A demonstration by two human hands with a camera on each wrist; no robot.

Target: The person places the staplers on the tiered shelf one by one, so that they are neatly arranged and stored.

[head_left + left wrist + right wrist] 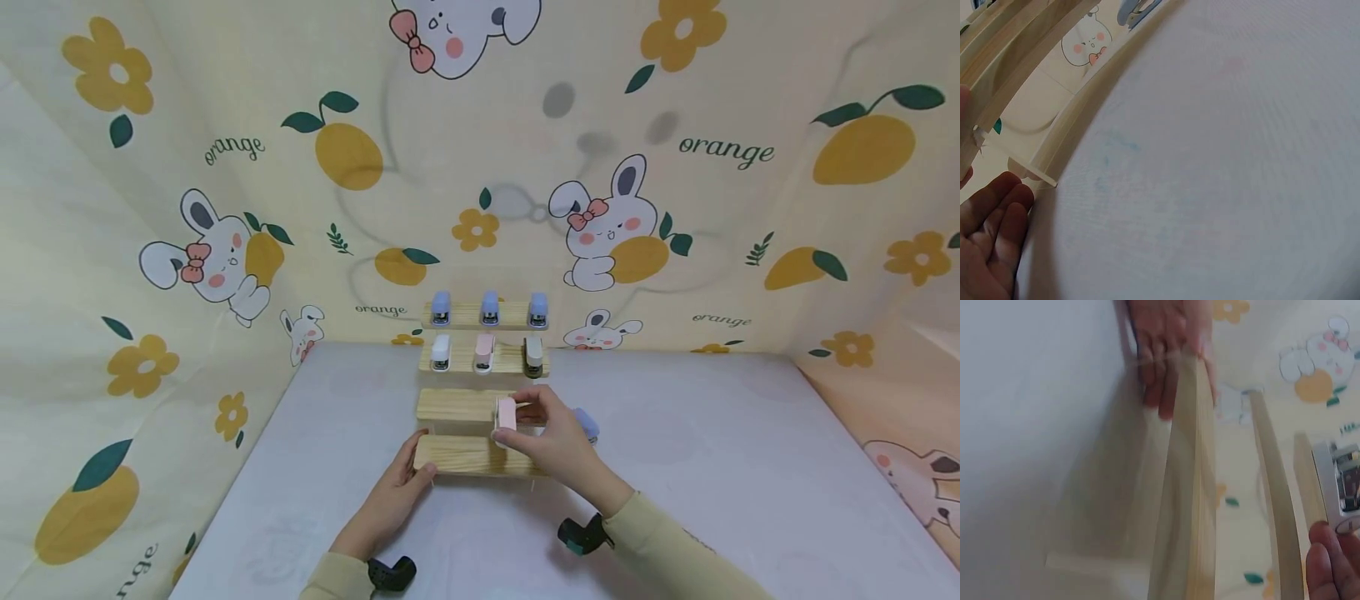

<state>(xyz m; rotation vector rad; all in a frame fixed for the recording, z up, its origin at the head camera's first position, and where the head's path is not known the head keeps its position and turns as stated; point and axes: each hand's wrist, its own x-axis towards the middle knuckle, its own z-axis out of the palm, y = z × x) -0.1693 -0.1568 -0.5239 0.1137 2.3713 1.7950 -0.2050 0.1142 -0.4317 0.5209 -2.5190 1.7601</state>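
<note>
My right hand [558,437] pinches a small pink stapler [506,414] above the two lower boards of a tiered wooden rack. Its metal underside shows as a stapler base [1340,481] at the edge of the right wrist view. With thumb and fingers, my left hand [393,492] grips the left end of the front board [472,457]. Other left fingers [1013,219] extend below that board in the left wrist view. The board behind it [453,405] carries no stapler on its visible part.
Three blue staplers [490,308] stand on the top tier. Below them are a white stapler [440,353], a pink stapler [484,353] and a grey-and-black stapler [533,357]. Another blue stapler [587,423] lies behind my right hand on the white table [712,467]. A printed cloth [465,125] hangs behind.
</note>
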